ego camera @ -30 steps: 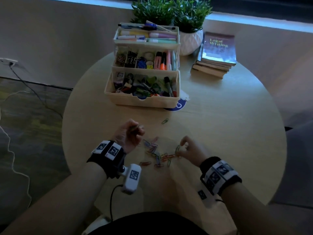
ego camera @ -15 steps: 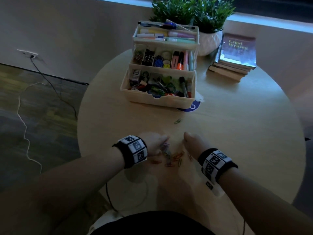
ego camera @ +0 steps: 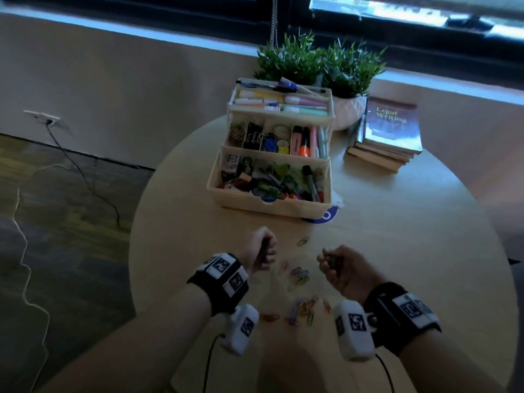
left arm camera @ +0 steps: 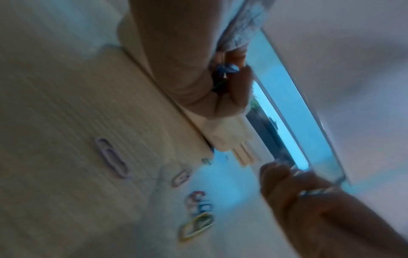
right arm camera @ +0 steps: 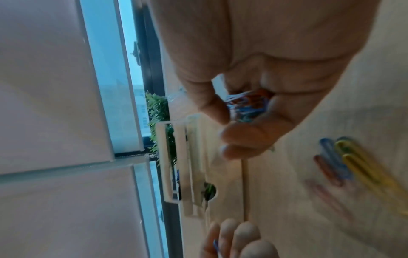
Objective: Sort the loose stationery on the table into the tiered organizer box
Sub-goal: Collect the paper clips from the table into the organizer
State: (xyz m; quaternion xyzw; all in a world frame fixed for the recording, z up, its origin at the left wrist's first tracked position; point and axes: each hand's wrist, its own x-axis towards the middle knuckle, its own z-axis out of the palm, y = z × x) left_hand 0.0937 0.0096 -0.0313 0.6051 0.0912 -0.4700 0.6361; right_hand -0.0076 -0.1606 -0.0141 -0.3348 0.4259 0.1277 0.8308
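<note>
Coloured paper clips (ego camera: 301, 290) lie scattered on the round wooden table (ego camera: 402, 251), and one green clip (ego camera: 302, 241) lies apart, nearer the box. My left hand (ego camera: 265, 251) hovers just left of the pile, its fingers curled round a few clips (left arm camera: 227, 69). To the right of the pile my right hand (ego camera: 329, 259) grips a bunch of clips (right arm camera: 247, 103). The cream tiered organizer box (ego camera: 269, 201) stands open beyond both hands, its three levels filled with pens, highlighters, binder clips and other stationery.
A potted plant (ego camera: 320, 66) stands behind the organizer, and a stack of books (ego camera: 388, 131) lies to its right. A blue sticker (ego camera: 326, 217) shows at the box's front right corner. A cable (ego camera: 85, 177) trails over the floor to the left of the table.
Both hands were down on the clip pile half a second ago; they have now lifted off it with clips in their curled fingers. My head has tilted up.
</note>
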